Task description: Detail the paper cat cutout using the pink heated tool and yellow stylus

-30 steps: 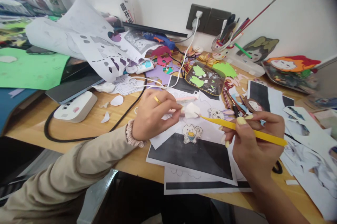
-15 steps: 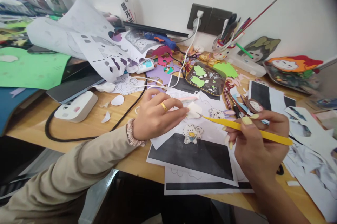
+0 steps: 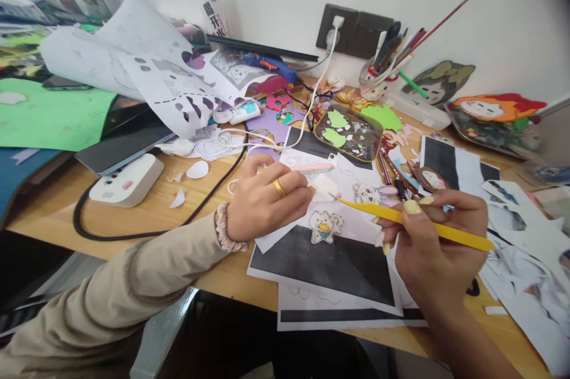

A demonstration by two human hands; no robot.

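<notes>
My left hand [image 3: 269,198] is closed, its fingertips pinching a small white cut-out piece [image 3: 325,187] above the papers. My right hand [image 3: 440,254] grips yellow tweezers [image 3: 378,211], whose pointed tip lies at the right edge of the white piece; whether the tip touches it I cannot tell. Just below is a small cartoon animal cut-out [image 3: 323,229] with a yellow patch, lying on a black-and-white sheet [image 3: 325,263]. A rabbit figure [image 3: 370,193] with purple ears lies to the right. Behind my left fingers is a slim pink tool [image 3: 314,169], partly hidden.
A white power strip [image 3: 127,182] with a black cord sits at left. Behind are a brown tray [image 3: 350,134] with green scraps, a blue glue gun [image 3: 269,65] and a pen cup [image 3: 376,79]. Paper offcuts [image 3: 519,272] lie at right.
My left fingers have curled slightly and the white piece has shifted a little and tilted differently. The tweezers have dipped slightly, staying beside it.
</notes>
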